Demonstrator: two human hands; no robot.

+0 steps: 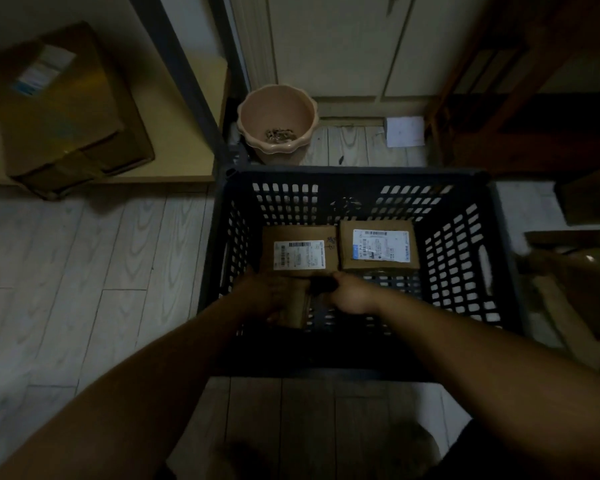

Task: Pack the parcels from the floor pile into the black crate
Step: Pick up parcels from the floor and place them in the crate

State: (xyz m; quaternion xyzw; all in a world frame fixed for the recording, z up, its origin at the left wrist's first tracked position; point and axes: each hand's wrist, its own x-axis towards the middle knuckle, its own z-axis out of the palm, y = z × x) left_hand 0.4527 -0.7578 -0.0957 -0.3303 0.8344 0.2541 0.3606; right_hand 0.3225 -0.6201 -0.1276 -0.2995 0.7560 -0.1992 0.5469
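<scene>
- Small brown parcel [296, 311]: lay low inside the black crate [465, 271], in its near-left part, held between both hands and just in front of the two parcels already packed.
- Left hand [269, 296]: lay over the parcel's left side and top, with its fingers curled round the parcel; motion blur hid the finer detail.
- Right hand [351, 295]: closed on the parcel's far right corner, with the thumb pointing left towards the other hand.
- Parcels in the crate, three in all: the held one, a left labelled parcel [300, 249] and a right labelled parcel [378, 244]. The two labelled ones lay flat and side by side against the far wall, each with one white shipping label facing up.
- Black crate: one, open-topped with perforated walls, standing on the plank floor [84, 271]; the near-right part of its bottom was bare.
- Floor pile [575, 282]: brown parcels to the right of the crate, too dim and cropped to count.
- Flowerpot [278, 123]: one, pink with a scalloped rim, beyond the crate, holding a little dry debris.
- Large cardboard box [63, 109]: one, on a low shelf [174, 168] at far left.
- Sheet of paper [405, 131]: one, white, on the floor beyond the crate.
</scene>
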